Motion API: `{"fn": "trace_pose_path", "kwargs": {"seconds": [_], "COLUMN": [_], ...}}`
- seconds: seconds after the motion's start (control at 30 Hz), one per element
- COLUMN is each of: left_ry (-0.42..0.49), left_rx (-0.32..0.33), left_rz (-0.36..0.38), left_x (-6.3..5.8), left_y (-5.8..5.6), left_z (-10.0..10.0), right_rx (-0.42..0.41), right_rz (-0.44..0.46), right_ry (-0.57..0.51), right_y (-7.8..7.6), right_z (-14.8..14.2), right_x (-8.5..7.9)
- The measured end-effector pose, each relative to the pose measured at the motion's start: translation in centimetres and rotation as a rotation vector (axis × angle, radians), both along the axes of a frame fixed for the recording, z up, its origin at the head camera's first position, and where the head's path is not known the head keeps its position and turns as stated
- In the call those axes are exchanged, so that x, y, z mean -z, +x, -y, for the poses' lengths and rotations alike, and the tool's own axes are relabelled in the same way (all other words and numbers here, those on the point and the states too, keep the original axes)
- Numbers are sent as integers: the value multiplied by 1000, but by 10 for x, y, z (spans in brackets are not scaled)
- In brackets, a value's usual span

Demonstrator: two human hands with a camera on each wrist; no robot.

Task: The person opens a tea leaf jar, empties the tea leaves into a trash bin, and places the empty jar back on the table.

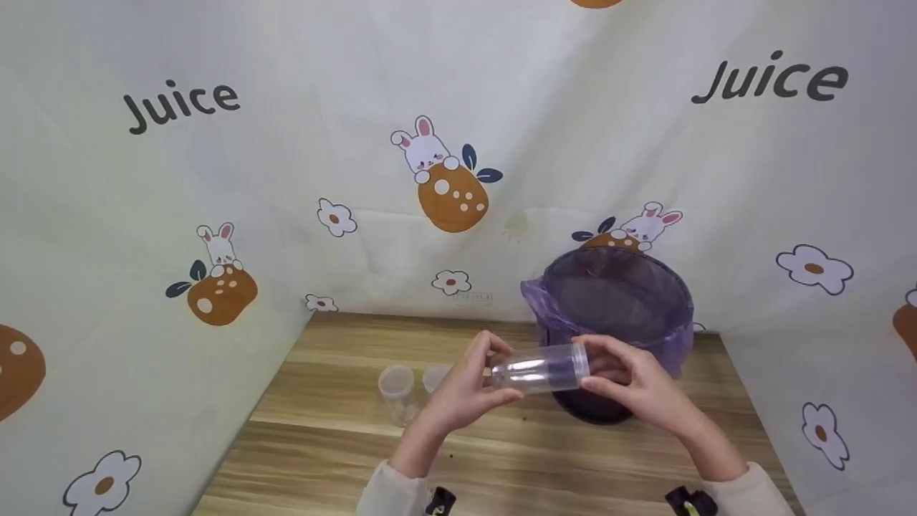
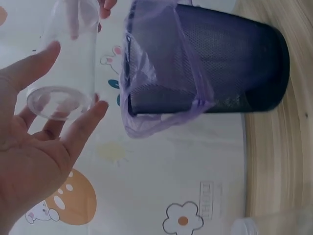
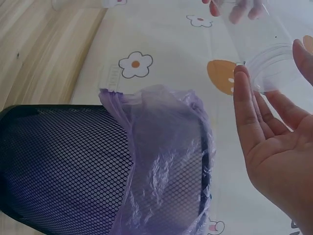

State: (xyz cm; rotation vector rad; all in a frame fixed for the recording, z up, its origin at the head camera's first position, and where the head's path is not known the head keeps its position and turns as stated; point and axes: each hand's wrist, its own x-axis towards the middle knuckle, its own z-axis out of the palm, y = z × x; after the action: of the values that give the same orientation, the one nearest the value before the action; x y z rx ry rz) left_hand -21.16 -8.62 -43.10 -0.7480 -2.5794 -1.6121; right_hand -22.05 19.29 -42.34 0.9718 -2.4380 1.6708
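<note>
A clear plastic jar lies on its side in the air between both hands, in front of the bin. My left hand holds its flat base end between thumb and fingers. At the other end, my right hand grips the ridged rim with thumb and fingertips. The left wrist view shows the round base beside the left palm. In the right wrist view the ridged end sits within the right hand's fingers. Nothing shows inside the see-through jar.
A dark mesh bin lined with a purple plastic bag stands at the back right of the wooden table. Two more clear jars stand left of it, one jar in full view, another jar partly behind the left hand. Printed cloth walls surround the table.
</note>
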Motion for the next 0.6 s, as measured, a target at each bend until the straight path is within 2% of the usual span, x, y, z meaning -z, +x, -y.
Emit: {"fn": "trace_pose_path", "kwargs": {"seconds": [0.07,0.13,0.3,0.43,0.6], "left_ry": [-88,-129,-106,-159,-249], "left_rx": [-8,-21,-52,-90,-147], "left_rz": [-26,-46,-54,-95,-157], "left_x": [7,16,34,41,42], "left_y": [0,-1,-3,-3,-1], "left_z": [1,3,7,6,0], "right_rx": [11,21,36,41,38], "right_rz": [6,11,8,-5,-49], "right_ry": [29,61,121,156,206], "right_y": [1,1,-3,-6,-7], "right_z": [3,8,19,26,37], "right_x": [1,2,7,10,8]}}
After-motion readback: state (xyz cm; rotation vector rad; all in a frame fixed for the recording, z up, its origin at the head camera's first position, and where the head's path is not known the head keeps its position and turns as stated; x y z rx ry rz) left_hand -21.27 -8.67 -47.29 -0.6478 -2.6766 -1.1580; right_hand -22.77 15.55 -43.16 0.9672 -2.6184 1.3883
